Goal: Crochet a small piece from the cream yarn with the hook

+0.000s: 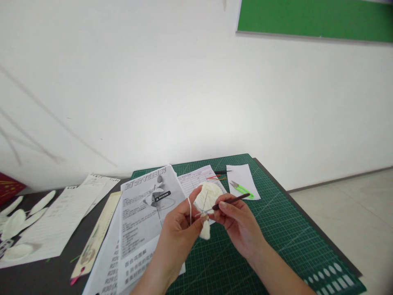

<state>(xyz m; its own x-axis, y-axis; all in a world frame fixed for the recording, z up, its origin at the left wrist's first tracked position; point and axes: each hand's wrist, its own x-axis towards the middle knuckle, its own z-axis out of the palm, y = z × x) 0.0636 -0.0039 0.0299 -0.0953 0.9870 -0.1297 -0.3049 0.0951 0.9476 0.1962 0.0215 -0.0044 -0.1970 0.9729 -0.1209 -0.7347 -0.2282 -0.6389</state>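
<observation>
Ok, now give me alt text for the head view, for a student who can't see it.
A person's left hand pinches a small white piece, yarn over one finger, while the right hand holds a hook near it. Around them are a yarn ball, green snips, printed sheets and a green mat.

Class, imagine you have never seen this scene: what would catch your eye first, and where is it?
Near the centre, the right hand holds a dark-handled crochet hook while the left hand pinches a small white piece. Just beyond them is a cream yarn ball; to its right, bright green-handled snips lie on white paper.
</observation>
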